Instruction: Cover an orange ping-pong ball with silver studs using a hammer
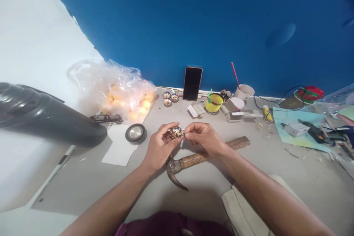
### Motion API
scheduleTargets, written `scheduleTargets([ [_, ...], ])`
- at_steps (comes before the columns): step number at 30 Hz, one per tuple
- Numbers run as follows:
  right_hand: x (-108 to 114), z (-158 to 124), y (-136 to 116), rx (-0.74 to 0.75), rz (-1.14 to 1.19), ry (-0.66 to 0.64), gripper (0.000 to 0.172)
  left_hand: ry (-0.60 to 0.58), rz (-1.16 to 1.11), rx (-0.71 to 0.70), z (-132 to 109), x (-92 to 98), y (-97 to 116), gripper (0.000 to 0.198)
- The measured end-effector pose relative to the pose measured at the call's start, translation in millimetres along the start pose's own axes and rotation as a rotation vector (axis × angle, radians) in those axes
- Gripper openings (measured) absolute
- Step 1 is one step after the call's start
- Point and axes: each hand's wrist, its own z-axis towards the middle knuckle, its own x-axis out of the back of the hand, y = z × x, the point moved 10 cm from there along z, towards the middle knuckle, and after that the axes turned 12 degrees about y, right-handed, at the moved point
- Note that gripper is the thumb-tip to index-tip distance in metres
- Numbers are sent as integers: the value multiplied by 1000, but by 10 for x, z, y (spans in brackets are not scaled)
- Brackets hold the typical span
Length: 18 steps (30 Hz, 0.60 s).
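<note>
My left hand (160,145) grips a small round ball (175,132) patterned in gold, black and white between thumb and fingers. Close against its right side, my right hand (203,136) pinches a small shiny metal piece (183,134) that touches the ball; its exact kind is too small to tell. Below both hands a claw hammer (190,160) lies on the table, its rusty claw toward me and its wooden handle passing under my right wrist. Three similar patterned balls (167,101) sit together near the wall.
A phone (193,83) leans on the blue wall. Left are a plastic bag (129,99) of yellow things, a round dark-rimmed lid (135,133) and a large grey cylinder (49,118). Right are a yellow cup (213,104), a white cup (244,91), small boxes and a cloth (246,210).
</note>
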Motion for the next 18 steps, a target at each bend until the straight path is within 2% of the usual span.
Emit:
scheduleTargets([
  [6, -2, -7, 37, -42, -29, 26, 22, -22, 36, -86, -18, -27, 86, 43],
  [18, -47, -23, 35, -82, -29, -14, 27, -60, 33, -96, -17, -53, 54, 43],
])
